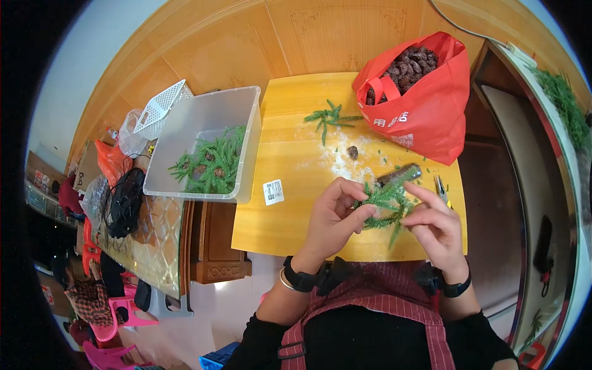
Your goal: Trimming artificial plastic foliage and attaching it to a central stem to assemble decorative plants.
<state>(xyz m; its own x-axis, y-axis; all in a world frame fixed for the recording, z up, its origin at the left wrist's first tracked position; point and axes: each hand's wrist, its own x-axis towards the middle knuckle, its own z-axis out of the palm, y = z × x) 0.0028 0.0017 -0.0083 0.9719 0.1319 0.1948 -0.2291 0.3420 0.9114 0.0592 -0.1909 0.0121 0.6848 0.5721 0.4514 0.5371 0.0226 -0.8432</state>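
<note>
So the feathery green needle-leaf sprig (pixel 383 196) is up between both hands, over the near edge of the yellow wood-look worktop (pixel 296 233). Left hand's (pixel 336 213) fingers are pinched narrow on it; right hand's (pixel 439 227) are partly spread at its right edge, can't tell if they grip. Clock centred on that sprig: yellow-handled metal pliers (pixel 442 190) sit between 2 and 3, a white square label (pixel 273 192) at 9, a dark brown cylinder (pixel 399 174) lying at 1. Farther out, a lone brown pine cone (pixel 353 152) at 11, a translucent plastic tub (pixel 248 142) of greenery and cones between 9 and 10, and a red fabric bag (pixel 435 105) full of cones between 12 and 1.
</note>
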